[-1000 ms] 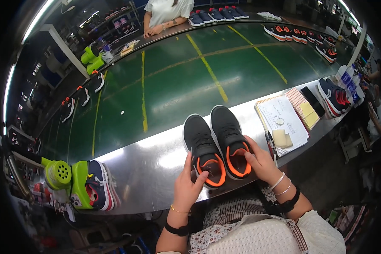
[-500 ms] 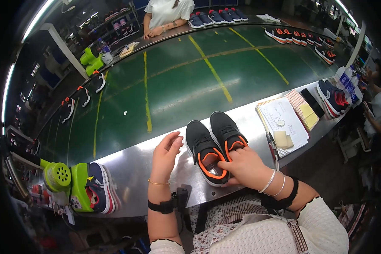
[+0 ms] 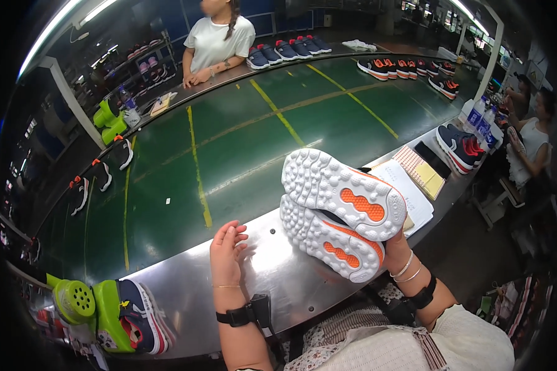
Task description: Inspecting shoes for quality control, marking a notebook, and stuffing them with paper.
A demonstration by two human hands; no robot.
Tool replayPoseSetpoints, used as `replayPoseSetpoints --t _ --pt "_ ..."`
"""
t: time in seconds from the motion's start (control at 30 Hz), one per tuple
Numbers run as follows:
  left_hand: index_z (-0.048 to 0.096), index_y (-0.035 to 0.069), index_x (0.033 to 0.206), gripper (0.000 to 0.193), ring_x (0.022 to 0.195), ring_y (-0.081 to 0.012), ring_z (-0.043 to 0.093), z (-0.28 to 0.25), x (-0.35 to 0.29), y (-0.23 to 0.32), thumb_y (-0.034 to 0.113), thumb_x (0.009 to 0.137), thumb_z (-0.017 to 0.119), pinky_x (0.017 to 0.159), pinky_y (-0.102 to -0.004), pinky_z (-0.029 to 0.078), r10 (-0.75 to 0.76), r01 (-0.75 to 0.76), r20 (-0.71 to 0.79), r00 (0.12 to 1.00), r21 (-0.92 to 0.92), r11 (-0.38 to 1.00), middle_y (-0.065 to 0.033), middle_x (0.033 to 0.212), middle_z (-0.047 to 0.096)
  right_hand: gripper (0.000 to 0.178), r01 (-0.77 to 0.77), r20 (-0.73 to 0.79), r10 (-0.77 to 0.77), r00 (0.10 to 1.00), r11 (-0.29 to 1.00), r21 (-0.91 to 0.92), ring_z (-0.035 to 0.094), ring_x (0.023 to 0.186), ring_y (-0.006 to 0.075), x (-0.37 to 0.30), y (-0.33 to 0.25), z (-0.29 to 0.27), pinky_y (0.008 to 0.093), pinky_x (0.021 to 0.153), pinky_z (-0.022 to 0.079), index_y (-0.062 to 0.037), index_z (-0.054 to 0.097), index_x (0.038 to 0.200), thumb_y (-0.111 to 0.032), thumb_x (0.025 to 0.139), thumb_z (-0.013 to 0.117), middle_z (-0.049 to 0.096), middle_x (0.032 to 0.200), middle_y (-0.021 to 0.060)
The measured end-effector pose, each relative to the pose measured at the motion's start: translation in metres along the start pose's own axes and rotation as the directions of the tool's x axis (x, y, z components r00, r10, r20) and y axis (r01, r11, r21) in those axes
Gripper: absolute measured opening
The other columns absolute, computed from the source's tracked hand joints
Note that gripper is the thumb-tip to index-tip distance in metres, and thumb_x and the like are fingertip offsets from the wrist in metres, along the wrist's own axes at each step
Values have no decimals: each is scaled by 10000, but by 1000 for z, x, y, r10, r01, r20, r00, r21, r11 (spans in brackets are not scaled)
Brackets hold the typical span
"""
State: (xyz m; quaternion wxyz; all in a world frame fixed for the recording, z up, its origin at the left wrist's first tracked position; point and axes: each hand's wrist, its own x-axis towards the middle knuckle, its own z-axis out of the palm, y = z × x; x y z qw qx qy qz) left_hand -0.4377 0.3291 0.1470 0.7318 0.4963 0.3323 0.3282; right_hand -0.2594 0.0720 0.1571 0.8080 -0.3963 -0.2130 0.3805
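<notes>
A pair of black sneakers (image 3: 346,193) with orange trim is raised over the metal bench (image 3: 229,321), soles turned toward me. Those soles are white and knobbly, each with an orange patch. My right hand (image 3: 398,252) grips the pair at the heel end; the shoes hide most of its fingers. To their left, my left hand (image 3: 230,244) hovers over the bench edge by the green belt (image 3: 235,145), palm inward. Its fingers are loosely bent, and it holds nothing.
An open notebook (image 3: 418,207), partly behind the sneakers, lies by a dark phone (image 3: 432,157). Navy shoes (image 3: 458,148) stand at right. At left, a lime-green machine (image 3: 108,315) has a navy shoe (image 3: 143,315) against it. Across the belt stands a person (image 3: 220,46) near a row of shoes.
My right hand has lifted the sneakers off the bench and tipped them, so soles show instead of uppers. My left hand has shifted slightly left and down in view. The view itself has turned somewhat.
</notes>
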Motion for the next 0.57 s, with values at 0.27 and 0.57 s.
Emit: replayPoseSetpoints --t 0.27,0.57 --pt "554 27 1035 222 754 -104 565 5 -6 2 193 900 494 640 -219 455 -14 14 6 1000 -1 1000 -57 881 615 886 -127 47 119 992 968 215 433 1186 218 11 10 2 355 989 378 -89 307 1341 -707 716 417 407 1328 85" --pt "566 7 1037 212 787 -111 558 9 -4 4 141 891 491 666 -218 449 -30 30 23 999 1 1000 -72 912 615 918 -139 101 118 988 962 235 408 1211 254 26 7 14 383 1005 357 -93 272 1365 -718 711 428 360 1370 97"
